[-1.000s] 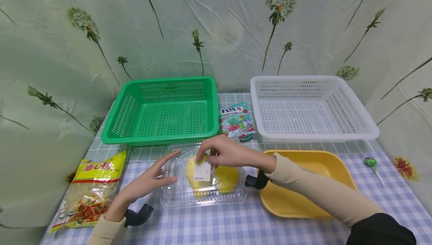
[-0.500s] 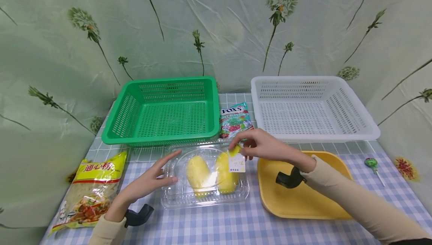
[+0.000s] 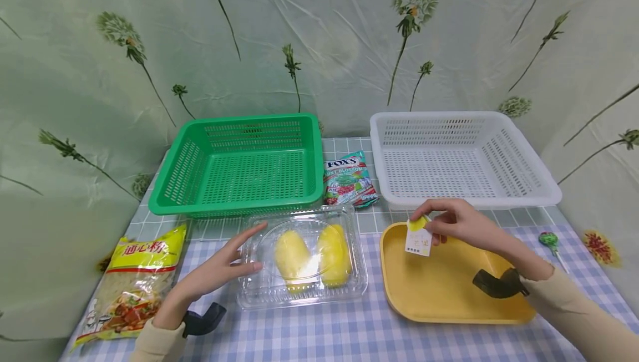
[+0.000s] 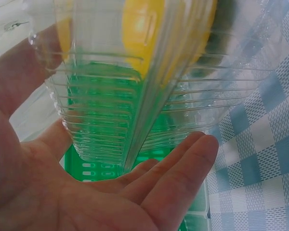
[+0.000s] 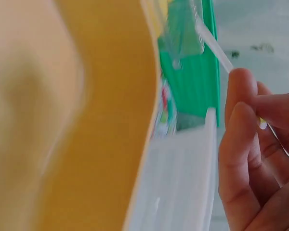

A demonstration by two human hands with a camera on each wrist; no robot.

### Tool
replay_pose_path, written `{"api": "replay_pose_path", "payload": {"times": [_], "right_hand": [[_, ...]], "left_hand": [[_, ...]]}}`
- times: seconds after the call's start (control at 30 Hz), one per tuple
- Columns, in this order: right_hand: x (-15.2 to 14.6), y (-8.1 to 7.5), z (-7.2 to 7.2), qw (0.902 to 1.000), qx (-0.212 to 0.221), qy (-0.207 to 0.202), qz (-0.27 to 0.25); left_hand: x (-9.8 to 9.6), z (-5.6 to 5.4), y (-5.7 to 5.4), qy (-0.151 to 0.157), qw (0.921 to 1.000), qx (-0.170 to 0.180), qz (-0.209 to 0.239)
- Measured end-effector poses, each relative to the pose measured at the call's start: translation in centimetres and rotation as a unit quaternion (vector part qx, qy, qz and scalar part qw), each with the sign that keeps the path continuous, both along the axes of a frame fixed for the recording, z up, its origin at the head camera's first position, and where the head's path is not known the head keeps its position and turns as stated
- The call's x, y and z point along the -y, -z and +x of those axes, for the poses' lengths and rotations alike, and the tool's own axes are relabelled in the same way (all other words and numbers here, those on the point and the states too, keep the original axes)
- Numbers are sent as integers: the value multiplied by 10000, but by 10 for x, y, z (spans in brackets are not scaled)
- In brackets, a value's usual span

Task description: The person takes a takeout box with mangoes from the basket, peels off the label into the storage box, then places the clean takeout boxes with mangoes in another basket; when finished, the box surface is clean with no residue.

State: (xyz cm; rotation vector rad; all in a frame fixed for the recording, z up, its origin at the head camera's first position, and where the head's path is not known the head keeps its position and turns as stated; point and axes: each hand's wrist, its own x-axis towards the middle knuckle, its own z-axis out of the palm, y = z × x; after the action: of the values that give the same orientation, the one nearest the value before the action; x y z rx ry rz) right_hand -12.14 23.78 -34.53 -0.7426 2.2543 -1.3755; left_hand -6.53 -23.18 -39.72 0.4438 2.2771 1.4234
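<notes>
My right hand point(image 3: 461, 226) pinches a small white card with a yellow top point(image 3: 418, 244) between thumb and fingers, over the left part of the yellow tray point(image 3: 459, 290). In the right wrist view the card point(image 5: 216, 46) shows as a thin pale strip at the fingertips. The left hand point(image 3: 219, 270) lies spread at the left side of a clear plastic clamshell box point(image 3: 254, 295), its fingers straight. Two yellow, mango-like fruits point(image 3: 292, 256) show through the closed lid. In the left wrist view, fingers point(image 4: 178, 187) extend along the box's ribbed side.
Behind stand a green basket point(image 3: 239, 207) and a white basket point(image 3: 464, 201), with a Fox's candy bag point(image 3: 348, 179) between them. A yellow-topped macaroni bag point(image 3: 135, 284) lies at the left. A lollipop point(image 3: 549, 240) rests at the right on the checked cloth point(image 3: 299, 334).
The right hand has carried the card rightward from above the clamshell box to over the yellow tray, uncovering the fruits. My left hand has stayed at the box's left side.
</notes>
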Motion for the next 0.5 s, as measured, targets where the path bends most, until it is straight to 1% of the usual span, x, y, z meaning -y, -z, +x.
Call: {"api": "replay_pose_path", "payload": {"times": [0.17, 0.4, 0.5], "right_hand": [[-29, 6, 10, 10000, -19, 58, -56], [-52, 15, 21, 9981, 213, 227, 526], [-55, 20, 22, 9976, 314, 99, 613]], "left_hand": [[0, 0, 0, 2, 10000, -19, 20], [0, 1, 1, 45, 9999, -81, 61], [0, 1, 1, 38, 9999, -96, 51]]}}
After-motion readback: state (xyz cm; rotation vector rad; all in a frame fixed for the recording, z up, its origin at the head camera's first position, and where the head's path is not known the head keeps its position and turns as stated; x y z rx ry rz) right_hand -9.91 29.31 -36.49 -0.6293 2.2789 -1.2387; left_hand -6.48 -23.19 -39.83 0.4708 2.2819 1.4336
